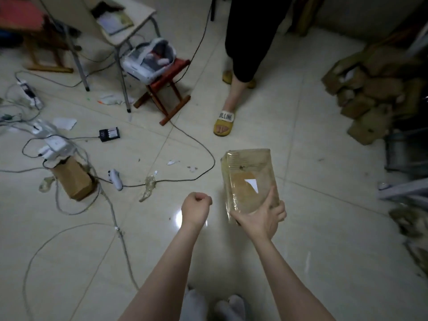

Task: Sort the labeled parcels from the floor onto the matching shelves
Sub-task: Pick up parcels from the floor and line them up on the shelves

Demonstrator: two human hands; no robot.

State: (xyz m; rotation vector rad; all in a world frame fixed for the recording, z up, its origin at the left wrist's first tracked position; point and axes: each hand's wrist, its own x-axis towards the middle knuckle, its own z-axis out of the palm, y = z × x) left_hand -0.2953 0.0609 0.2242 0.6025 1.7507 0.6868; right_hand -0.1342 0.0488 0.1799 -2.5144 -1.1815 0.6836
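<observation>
My right hand [261, 218] grips the flat tan tape-wrapped parcel [247, 172] at its near end, long axis away; left hand [196, 206] fisted, empty.

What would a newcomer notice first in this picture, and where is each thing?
First comes the brown taped parcel near the centre, gripped at its near end by the right hand, while the left hand beside it is an empty fist. Next come the heap of brown parcels on the floor at the far right, and another person's foot in a yellow slipper beyond the held parcel.
</observation>
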